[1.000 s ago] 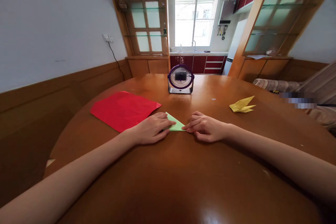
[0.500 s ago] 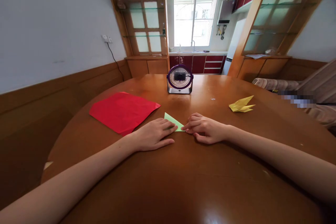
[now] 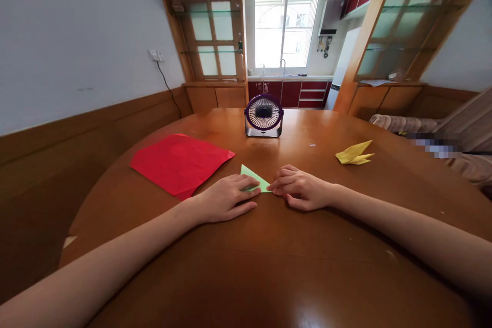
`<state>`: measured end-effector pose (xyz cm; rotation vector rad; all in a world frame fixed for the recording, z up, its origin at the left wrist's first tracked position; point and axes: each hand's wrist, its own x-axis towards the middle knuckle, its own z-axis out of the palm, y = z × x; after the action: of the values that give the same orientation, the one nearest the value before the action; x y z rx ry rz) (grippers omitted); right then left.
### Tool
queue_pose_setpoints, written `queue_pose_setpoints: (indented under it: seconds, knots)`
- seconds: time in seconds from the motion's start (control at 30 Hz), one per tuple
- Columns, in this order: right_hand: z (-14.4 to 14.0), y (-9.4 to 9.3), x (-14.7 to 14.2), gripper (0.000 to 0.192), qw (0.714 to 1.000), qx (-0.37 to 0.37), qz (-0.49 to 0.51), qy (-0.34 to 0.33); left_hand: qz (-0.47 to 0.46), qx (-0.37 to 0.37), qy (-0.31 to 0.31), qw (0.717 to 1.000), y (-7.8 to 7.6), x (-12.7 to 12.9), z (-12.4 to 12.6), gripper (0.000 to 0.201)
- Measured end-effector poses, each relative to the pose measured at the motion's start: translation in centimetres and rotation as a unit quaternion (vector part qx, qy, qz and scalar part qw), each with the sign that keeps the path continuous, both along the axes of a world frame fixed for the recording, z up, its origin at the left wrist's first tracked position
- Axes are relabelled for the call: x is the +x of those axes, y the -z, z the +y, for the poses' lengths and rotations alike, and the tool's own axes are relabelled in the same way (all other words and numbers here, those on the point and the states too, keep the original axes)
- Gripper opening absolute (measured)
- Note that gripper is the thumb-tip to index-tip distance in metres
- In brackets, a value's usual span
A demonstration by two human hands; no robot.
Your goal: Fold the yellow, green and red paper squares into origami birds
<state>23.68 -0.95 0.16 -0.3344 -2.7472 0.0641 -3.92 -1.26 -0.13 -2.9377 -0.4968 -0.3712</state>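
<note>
A folded piece of light green paper [image 3: 250,172] lies on the table in front of me, its visible part shaped like a triangle. My left hand [image 3: 229,196] rests on it with the fingers stretched out flat, pressing it to the tabletop and covering its lower left part. At the paper's right corner, my right hand [image 3: 296,186] has its fingers bent and drawn together, fingertips on the corner. That corner is partly hidden under them. Left of my left hand lies a large sheet of red paper [image 3: 180,164] with visible creases.
On the brown wooden table [image 3: 246,277], a small purple desk fan [image 3: 263,114] stands at the far side. A folded yellow paper figure [image 3: 352,154] with pointed ends lies to the right. Beyond the table's right edge is a striped sofa [image 3: 407,123].
</note>
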Motion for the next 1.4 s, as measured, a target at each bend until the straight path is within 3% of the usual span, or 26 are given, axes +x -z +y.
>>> queue_pose_setpoints:
  seconds: [0.13, 0.37, 0.5, 0.7, 0.87, 1.4]
  knots:
    - [0.1, -0.1, -0.2, 0.029, 1.0, -0.013, 0.0, -0.003, -0.001, -0.015, 0.007, 1.0, -0.1, 0.5, -0.4, 0.036]
    - [0.0, -0.3, -0.4, 0.028, 1.0, -0.021, -0.001, -0.004, 0.018, -0.041, -0.067, 0.997, -0.9, 1.7, -2.0, 0.024]
    - [-0.1, -0.2, -0.5, 0.028, 1.0, -0.016, 0.01, -0.005, 0.004, -0.035, -0.07, 0.997, -0.8, 1.3, -2.2, 0.021]
    - [-0.2, 0.0, -0.5, 0.028, 1.0, -0.01, 0.019, -0.009, -0.01, 0.008, -0.062, 0.998, -0.8, 1.0, -1.6, 0.025]
    - [-0.3, 0.3, -0.4, 0.031, 0.999, -0.019, 0.028, 0.007, -0.014, 0.045, -0.093, 0.995, -1.0, 0.6, -0.4, 0.031]
    - [-0.2, 0.4, 0.0, 0.032, 0.999, -0.019, 0.026, 0.006, -0.076, 0.078, -0.125, 0.986, -0.3, -1.4, 1.5, 0.033]
